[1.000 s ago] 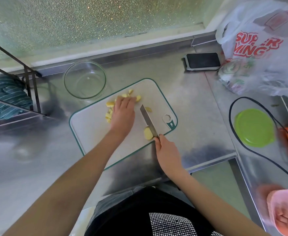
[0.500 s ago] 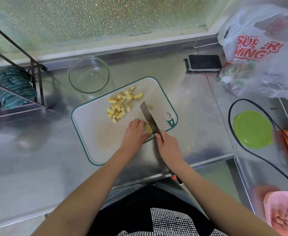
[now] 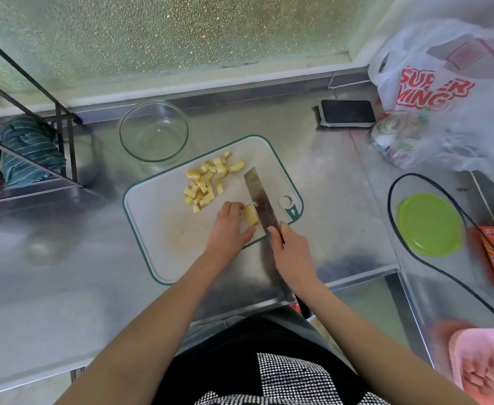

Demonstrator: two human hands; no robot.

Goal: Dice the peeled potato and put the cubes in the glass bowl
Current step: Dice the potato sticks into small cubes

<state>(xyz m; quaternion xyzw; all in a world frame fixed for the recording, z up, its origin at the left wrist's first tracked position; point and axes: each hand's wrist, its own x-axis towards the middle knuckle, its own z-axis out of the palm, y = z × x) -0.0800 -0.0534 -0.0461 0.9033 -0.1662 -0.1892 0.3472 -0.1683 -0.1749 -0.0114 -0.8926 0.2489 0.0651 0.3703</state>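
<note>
left hand (image 3: 227,229) fingers curled on a potato chunk (image 3: 251,215) on the cutting board (image 3: 158,229); right hand (image 3: 291,252) wrapped around a cleaver (image 3: 262,200) beside it

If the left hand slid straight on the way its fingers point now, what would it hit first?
The left hand points up and right; the potato piece already lies at its fingers. Right behind it stands the knife blade, though the gap between them is unclear.
</note>
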